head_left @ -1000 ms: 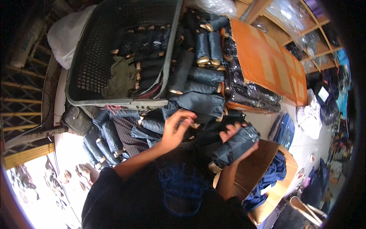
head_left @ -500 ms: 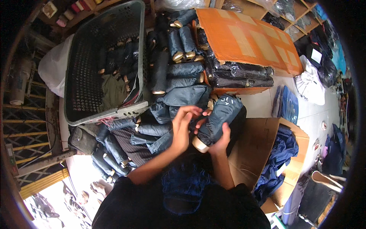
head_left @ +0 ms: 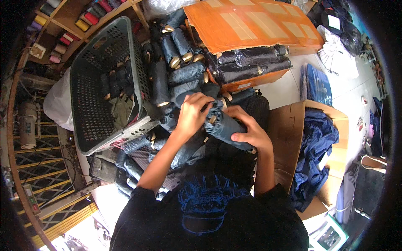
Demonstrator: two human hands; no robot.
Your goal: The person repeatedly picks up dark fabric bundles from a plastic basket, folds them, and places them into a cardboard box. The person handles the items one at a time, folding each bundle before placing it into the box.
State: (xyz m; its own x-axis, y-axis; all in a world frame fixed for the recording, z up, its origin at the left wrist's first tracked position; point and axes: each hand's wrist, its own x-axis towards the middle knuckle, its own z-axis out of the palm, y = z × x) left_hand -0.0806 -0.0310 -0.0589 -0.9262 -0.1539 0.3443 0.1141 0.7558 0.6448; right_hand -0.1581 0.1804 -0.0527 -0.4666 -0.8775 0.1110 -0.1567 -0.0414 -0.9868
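Both my hands are on one rolled dark-blue denim bundle (head_left: 224, 127) in front of my chest. My left hand (head_left: 192, 113) grips its upper end, fingers curled over the roll. My right hand (head_left: 248, 129) cups it from the right and below. The roll sits over a heap of similar rolled denim pieces (head_left: 178, 73) with tan paper tags at their ends. A black fabric pile (head_left: 253, 106) lies just behind the roll.
A grey perforated plastic basket (head_left: 90, 121) at the left holds several rolls. An orange cardboard box (head_left: 251, 23) with wrapped dark garments stands behind. An open brown carton (head_left: 293, 125) with blue cloth (head_left: 316, 146) is at the right. Shelves with colourful spools sit at top left.
The roll has come closer to my chest and lies more across. My left hand has moved onto its upper end, and the view has shifted so the basket sits further left.
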